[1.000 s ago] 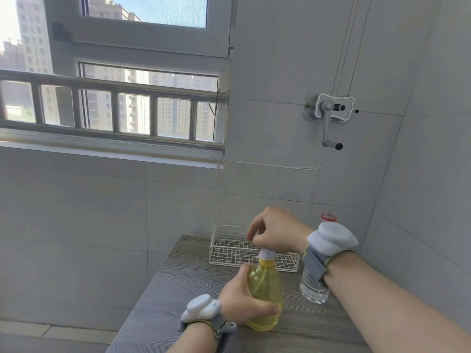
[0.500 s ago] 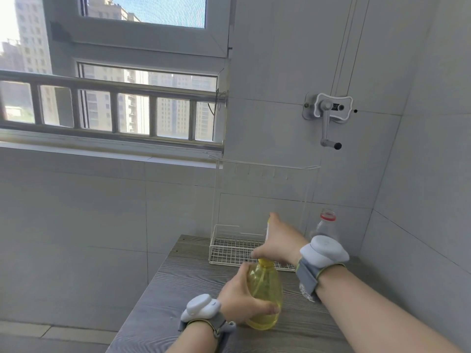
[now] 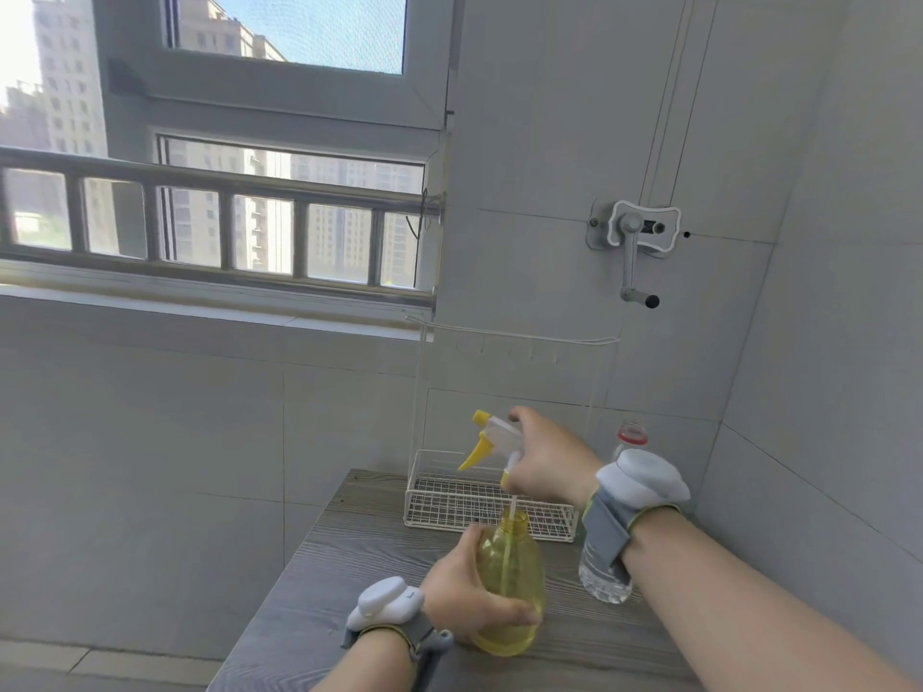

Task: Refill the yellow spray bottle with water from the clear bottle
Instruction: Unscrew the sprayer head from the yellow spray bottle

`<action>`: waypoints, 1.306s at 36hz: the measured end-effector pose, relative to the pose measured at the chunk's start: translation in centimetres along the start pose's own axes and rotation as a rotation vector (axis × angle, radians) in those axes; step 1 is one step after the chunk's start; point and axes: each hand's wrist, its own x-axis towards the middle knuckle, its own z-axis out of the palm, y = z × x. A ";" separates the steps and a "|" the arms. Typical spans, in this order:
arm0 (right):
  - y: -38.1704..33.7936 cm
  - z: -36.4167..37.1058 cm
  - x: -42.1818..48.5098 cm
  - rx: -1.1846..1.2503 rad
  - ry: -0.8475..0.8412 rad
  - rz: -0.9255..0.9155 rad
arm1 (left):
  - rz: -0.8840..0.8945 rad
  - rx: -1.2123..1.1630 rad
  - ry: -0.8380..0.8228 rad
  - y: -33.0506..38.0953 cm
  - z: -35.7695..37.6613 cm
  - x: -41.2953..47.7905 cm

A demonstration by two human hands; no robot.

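Spray head (image 3: pixel 492 439) raised, gripped by right hand (image 3: pixel 547 464); left hand (image 3: pixel 469 591) gripping yellow spray bottle (image 3: pixel 512 576); clear bottle (image 3: pixel 602 581) behind wristband (image 3: pixel 642 479).

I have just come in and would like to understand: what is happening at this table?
A person is opening the yellow spray bottle, which stands on the grey wooden table. The left hand grips its body. The right hand holds the spray head above the open neck, with the dip tube reaching down into it. The clear water bottle stands to the right with its red cap on, so nothing has been poured yet.
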 end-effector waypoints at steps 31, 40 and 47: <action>1.1 -1.7 3.1 0.299 0.745 -0.002 | -0.007 0.326 0.047 1.1 -3.6 0.4; 3.1 6.2 7.4 0.435 0.512 0.217 | 0.080 0.428 0.148 0.4 -3.6 0.4; 5.0 10.1 8.8 0.575 0.347 0.320 | 0.118 0.455 0.163 0.1 -3.9 1.0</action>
